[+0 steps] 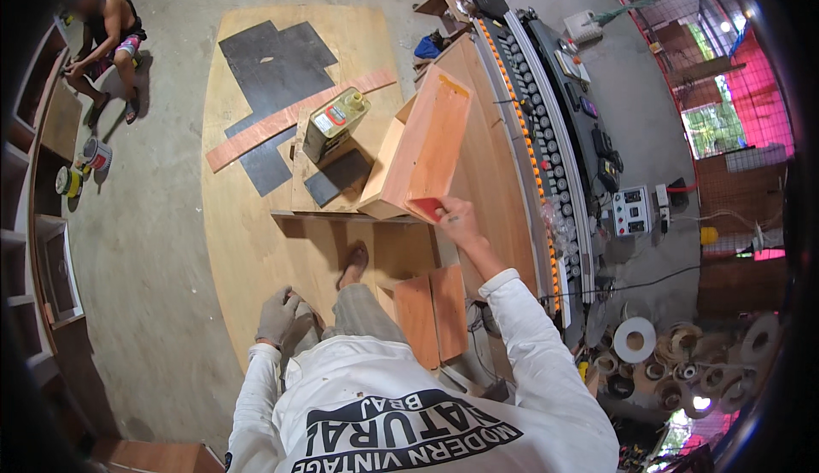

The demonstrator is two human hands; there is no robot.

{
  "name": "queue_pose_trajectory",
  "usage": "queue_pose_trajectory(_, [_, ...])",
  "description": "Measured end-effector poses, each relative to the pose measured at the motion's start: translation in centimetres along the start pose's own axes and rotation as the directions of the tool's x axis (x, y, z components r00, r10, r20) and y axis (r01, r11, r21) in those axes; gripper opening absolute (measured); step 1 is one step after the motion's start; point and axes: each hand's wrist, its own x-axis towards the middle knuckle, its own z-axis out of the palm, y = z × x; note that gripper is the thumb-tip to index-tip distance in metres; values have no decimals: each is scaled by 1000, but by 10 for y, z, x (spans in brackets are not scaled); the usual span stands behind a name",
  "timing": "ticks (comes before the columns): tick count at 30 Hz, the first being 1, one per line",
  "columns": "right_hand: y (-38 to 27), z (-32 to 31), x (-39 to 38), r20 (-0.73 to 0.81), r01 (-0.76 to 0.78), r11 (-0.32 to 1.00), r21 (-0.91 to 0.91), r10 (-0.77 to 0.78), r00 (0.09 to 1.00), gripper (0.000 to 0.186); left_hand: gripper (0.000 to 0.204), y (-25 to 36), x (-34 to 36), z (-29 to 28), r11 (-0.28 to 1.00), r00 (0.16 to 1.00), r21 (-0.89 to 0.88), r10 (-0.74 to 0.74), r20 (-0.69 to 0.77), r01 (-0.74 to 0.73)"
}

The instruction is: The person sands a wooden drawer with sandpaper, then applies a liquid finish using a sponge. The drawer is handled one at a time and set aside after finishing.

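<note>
Reddish-brown wood forms the open box, standing tilted just right of the metal can, its long axis running from the near end up and away. The right hand presses a red pad on its near end; the gloved left hand rests loosely curled on the knee, holding nothing.

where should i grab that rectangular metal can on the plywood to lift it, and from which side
Probably from above, by the top: the metal can stands upright on a plywood piece, its cap and top face showing. The wooden box crowds the side nearest the right hand, so the can's left side looks freer.
</note>
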Motion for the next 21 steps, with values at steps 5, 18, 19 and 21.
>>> queue_pose_trajectory(5, [24,-58,71,-63,-69,979,193,82,995,27,52,-8,-1,-5,989,989,-70,-135,-55,131])
queue_pose_trajectory(18, [88,-62,74,196,863,504,39,-850,488,28,48,26,-23,51,955,915,-113,-297,-274,276])
queue_pose_trajectory(19, [92,-57,73,198,869,490,64,-860,471,27,48,33,-25,59,945,909,-129,-325,-261,301])
queue_pose_trajectory(21, [100,-50,69,203,873,479,95,-868,454,27,47,46,-24,78,951,916,-133,-304,-260,278])
